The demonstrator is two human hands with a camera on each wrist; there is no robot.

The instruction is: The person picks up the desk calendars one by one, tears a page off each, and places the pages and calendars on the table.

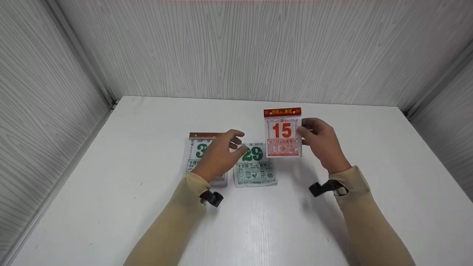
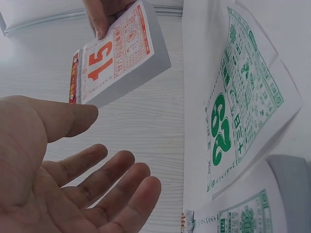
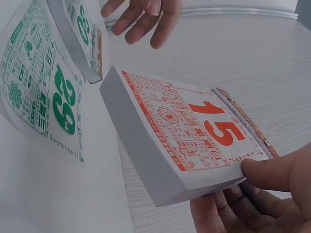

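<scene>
My right hand [image 1: 322, 142] grips a thick tear-off calendar [image 1: 283, 146] by its right edge, thumb on the front and fingers behind. It is held up over the table, showing a red 15 under a red header strip. My left hand [image 1: 221, 153] holds nothing; its fingers are spread and loosely bent in the left wrist view. Below the left hand lies a second calendar pad [image 1: 196, 157] with green print and a brown header, partly hidden by that hand. A loose calendar sheet [image 1: 255, 171] with a green 29 lies beside it, slightly curled at its lower edge.
The white table [image 1: 111, 207] carries the pad and the sheet near its middle. A grey wood-grain panel [image 1: 236, 48] rises behind the table, with side panels at left and right. Each wrist wears a black strap mount [image 1: 212, 198].
</scene>
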